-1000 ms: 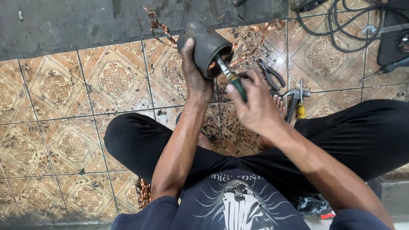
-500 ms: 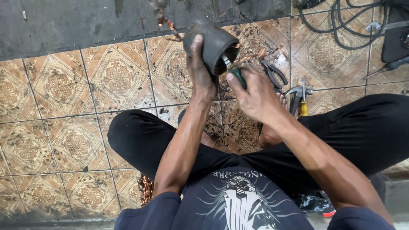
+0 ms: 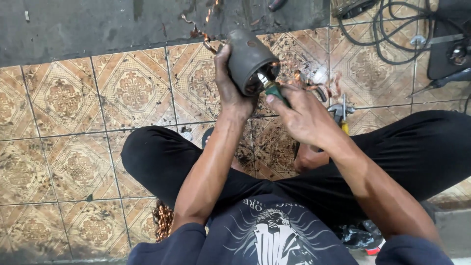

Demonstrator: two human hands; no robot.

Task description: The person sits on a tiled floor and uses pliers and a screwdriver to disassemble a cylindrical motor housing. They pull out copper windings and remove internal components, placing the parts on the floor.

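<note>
Housing (image 3: 248,59) first: the dark grey cylinder sits a bit higher and further left than half a second back, tipped so its open end faces me more squarely. My left hand (image 3: 229,83) is clamped around its side, holding it up over the tiled floor (image 3: 64,127). My right hand (image 3: 304,115) is closed on one green-handled screwdriver (image 3: 275,91), its metal shaft poking into the housing's mouth, deeper than a second ago I think. What's inside the cylinder besides that tip I can't really tell, just something shiny.

Counts: one housing, one screwdriver in hand, one pair of pliers (image 3: 321,93) on the tiles just past my knuckles, one yellow-handled tool (image 3: 343,118) beside my knee. One copper wire tangle (image 3: 163,221) lies by my left thigh. Black cables (image 3: 378,34) coil top right.
</note>
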